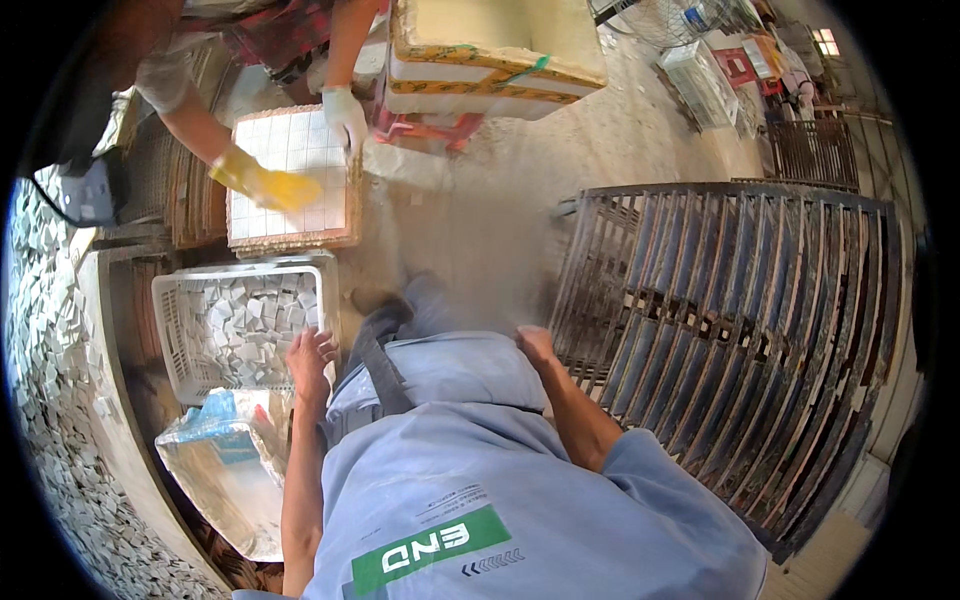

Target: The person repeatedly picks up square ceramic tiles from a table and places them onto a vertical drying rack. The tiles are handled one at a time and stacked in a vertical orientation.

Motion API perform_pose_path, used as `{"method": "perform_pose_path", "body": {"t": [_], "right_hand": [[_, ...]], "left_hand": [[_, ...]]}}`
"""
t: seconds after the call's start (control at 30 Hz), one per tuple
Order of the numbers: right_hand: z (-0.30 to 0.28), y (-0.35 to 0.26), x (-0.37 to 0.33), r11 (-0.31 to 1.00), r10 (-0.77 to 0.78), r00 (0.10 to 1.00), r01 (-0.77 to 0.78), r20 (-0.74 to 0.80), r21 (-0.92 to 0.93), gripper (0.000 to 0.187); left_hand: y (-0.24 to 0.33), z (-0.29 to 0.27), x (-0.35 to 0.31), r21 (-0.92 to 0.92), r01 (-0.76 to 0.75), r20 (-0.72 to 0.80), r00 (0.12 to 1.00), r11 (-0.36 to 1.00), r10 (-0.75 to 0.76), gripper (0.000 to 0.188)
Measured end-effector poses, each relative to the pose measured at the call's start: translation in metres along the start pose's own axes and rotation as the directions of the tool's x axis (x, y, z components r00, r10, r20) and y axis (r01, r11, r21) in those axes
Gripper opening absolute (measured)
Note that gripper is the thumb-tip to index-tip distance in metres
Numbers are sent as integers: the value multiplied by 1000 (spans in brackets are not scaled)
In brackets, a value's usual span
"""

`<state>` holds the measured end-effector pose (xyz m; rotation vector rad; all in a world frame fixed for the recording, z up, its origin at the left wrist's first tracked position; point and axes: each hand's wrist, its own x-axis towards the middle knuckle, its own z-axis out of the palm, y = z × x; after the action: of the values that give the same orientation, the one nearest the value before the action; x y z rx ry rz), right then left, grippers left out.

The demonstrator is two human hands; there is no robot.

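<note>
White plastic forms the slotted-wall basket [168, 335], standing to the person's left and filled with loose pale tiles [250, 318]. The left hand [311, 360] lies at the basket's right-hand edge, its fingers parted and slightly bent, with nothing in its grasp; whether it touches the rim cannot be told. The right hand [535, 345] is loosely curled beside the person's lap, near a dark slatted rack [740, 190]; its inner side is hidden, so whether it holds anything cannot be told. Beyond the basket, a co-worker's yellow-gloved hand [268, 187] and white-gloved hand [345, 118] are at a tray [295, 243] of gridded white squares.
</note>
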<state>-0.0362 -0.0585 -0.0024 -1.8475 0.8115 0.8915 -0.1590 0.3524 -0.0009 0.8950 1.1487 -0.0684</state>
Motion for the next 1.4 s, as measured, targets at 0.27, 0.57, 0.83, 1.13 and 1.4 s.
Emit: {"method": "perform_pose_path", "body": {"t": [0.27, 0.57, 0.83, 1.13, 1.4], "right_hand": [[5, -10, -18, 991, -41, 999, 38, -17, -128, 22], [2, 2, -20, 960, -155, 987, 143, -33, -243, 28], [-4, 10, -12, 903, -213, 977, 204, 19, -377, 31], [5, -8, -28, 953, -99, 993, 76, -65, -294, 29], [1, -2, -24, 958, -113, 992, 93, -59, -273, 30]], "left_hand": [[-10, -13, -2, -35, 37, -28, 999, 999, -38, 37], [-20, -16, 1, -58, 23, -44, 999, 998, -26, 35], [-21, -14, 0, -57, 31, -64, 997, 998, -34, 34], [-24, -17, -2, -69, 9, -50, 999, 998, -13, 34], [-20, -11, -8, -86, 24, -73, 997, 996, -30, 36]]}}
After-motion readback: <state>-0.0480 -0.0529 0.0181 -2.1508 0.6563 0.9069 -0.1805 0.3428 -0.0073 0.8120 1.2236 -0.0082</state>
